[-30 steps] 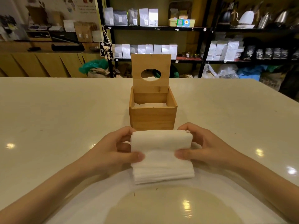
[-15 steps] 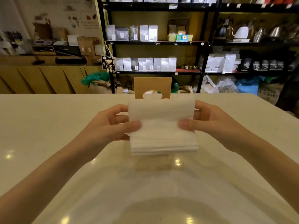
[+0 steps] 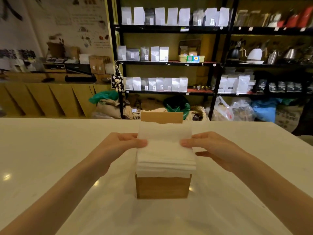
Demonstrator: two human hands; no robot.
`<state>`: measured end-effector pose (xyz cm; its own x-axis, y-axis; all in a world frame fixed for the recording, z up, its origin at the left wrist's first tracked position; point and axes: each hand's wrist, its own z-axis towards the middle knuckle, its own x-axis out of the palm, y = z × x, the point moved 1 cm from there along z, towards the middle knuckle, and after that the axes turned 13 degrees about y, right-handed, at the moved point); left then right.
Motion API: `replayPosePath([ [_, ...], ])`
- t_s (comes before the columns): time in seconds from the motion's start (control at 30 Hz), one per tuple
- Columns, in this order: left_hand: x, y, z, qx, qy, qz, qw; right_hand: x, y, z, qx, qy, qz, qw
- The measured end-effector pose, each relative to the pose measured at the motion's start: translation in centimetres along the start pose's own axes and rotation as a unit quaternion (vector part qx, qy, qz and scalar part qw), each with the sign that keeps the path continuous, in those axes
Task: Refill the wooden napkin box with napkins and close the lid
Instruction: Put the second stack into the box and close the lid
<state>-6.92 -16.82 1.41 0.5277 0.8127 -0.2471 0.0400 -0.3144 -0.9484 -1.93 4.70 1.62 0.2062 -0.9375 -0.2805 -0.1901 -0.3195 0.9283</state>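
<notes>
left hand [image 3: 118,146] & right hand [image 3: 213,148] pinch napkin stack [image 3: 165,150] by its sides, thumbs on top; below fingers, wooden box [image 3: 162,187], lid [image 3: 161,117] upright behind; contents hidden, prob.

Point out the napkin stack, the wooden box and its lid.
napkin stack [image 3: 165,150], head view, top sheet
wooden box [image 3: 162,187], head view, front wall
lid [image 3: 161,117], head view, upper edge behind the napkins

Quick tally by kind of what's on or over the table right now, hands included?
Bare hands: 2, left hand and right hand
Stacks of white paper napkins: 1, held by both hands over the box
Square wooden napkin boxes: 1
Upright wooden lids: 1, open behind the stack
Total: 5
</notes>
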Motion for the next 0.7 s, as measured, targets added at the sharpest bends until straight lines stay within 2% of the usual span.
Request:
replayPosePath([
  [0.23, 0.1, 0.6, 2.0, -0.044, -0.024, 0.057, 0.997, -0.3, -0.9, 2.0, 0.041, 0.01, -0.023, 0.999],
  [0.47, -0.3, 1.1, 3.9, -0.063, -0.025, 0.199, 0.978, -0.5, -1.8, 3.3, 0.022, -0.009, -0.071, 0.997],
  [0.53, -0.2, 1.1, 4.2, -0.046, -0.027, 0.266, 0.962, -0.4, -1.9, 3.5, 0.017, -0.021, -0.1, 0.995],
  [0.63, 0.7, 1.3, 4.5, -0.038, -0.022, 0.408, 0.912, -0.1, -1.9, 3.6, 0.002, -0.053, -0.19, 0.98],
  [0.7, 1.1, 1.6, 4.7, -0.04, -0.017, 0.448, 0.893, 0.1, -1.6, 3.7, -0.001, -0.066, -0.26, 0.963],
])
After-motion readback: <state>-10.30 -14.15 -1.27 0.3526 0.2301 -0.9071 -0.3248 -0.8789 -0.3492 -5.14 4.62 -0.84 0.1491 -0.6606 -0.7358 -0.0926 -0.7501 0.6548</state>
